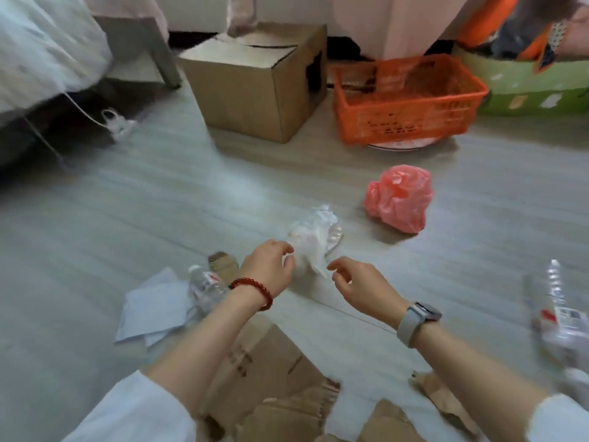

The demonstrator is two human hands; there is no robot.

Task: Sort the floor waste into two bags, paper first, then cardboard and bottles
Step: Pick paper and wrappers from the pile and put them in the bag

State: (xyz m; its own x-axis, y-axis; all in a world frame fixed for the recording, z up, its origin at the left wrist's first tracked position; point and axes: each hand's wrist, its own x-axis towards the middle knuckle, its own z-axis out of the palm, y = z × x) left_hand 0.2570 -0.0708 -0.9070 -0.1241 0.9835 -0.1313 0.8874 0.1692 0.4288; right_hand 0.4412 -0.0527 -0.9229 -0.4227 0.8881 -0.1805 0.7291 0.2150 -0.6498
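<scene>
**Hands at a clear bag on the floor**

Nearest me, torn cardboard (255, 371) lies flat under my forearms. My left hand (271, 266) pinches the crumpled clear bag (314, 237); my right hand (357, 283) hovers just beside it, fingers loosely curled, holding nothing. White paper (153, 309) and a bottle (204, 287) lie left; a pink bag (400, 197) farther off.

I kneel on a pale wood-grain floor (134, 199), with a white-covered bed (41, 49) at my left and pink curtains (376, 23) hanging along the far wall.
</scene>
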